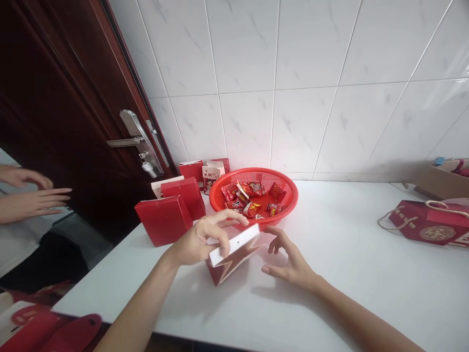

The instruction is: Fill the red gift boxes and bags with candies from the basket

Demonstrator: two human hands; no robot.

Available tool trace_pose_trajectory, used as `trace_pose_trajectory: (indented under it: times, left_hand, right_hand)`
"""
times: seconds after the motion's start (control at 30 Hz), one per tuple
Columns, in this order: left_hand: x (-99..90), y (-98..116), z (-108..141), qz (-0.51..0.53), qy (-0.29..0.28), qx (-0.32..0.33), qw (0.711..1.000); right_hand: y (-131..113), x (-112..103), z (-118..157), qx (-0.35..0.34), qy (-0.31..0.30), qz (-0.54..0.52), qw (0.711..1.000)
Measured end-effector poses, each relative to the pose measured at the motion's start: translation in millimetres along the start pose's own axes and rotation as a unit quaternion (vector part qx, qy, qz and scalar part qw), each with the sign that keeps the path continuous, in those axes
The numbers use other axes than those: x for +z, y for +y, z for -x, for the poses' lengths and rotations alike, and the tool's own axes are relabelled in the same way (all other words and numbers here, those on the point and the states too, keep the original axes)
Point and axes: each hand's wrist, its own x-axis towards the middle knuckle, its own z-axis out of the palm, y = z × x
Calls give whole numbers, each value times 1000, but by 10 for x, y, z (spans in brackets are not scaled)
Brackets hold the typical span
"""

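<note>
Near the middle of the white table, my left hand (207, 237) grips the white top flap of a small red paper box (234, 259). The box's folded side faces my right hand (287, 259), which hovers just to the right with fingers apart and holds nothing. Behind both hands stands a red plastic basket (290, 205) with several red-wrapped snacks (251, 209) in it. To the left of the basket, several red boxes (164, 220) stand upright on the table.
At the right are a dark red gift box (432, 225) with rope handles and an open cardboard box (445, 183). Another person's hands (34, 195) show at the far left, before a dark door (66, 98). Red paper items (54, 330) lie at the lower left.
</note>
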Motion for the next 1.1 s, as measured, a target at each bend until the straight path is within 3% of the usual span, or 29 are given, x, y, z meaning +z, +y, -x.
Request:
trace_pose_trajectory:
  times: [0.1, 0.2, 0.43, 0.53, 0.63, 0.77, 0.87, 0.93, 1.0, 1.1]
  left_hand:
    - [59, -58, -189, 47, -63, 2, 997]
    - [84, -177, -377, 63, -81, 0, 995]
    - [-56, -411, -581, 101, 4, -24, 995]
    - [-81, -407, -584, 125, 42, -32, 991]
    - [-48, -359, -554, 132, 42, -32, 990]
    - [-53, -329, -539, 62, 45, -63, 995]
    - [-167, -401, -635, -10, 68, -118, 991]
    - [-265, -493, -756, -52, 44, -155, 986]
    - [-338, -601, -899, -96, -33, -210, 972]
    - [-347, -773, -1101, -192, -176, -327, 908]
  right_hand:
    - [-26, -55, -17, 17, -34, -54, 998]
    - [-61, -105, -25, 35, -70, -71, 994]
    - [-101, -179, -33, 36, -17, -1, 999]
    - [-106, -176, -41, 27, -18, 7, 999]
    - [-113, -174, -39, 23, -21, 8, 999]
    - [-129, -223, -26, -1, 0, 6, 1000]
    - [-138, -271, -32, -19, 14, 8, 1000]
    - [-137, -287, -39, -28, 11, 12, 999]
    - [-127, -290, -41, -40, 8, 9, 999]
    - [-94, -296, -36, -52, 29, -2, 998]
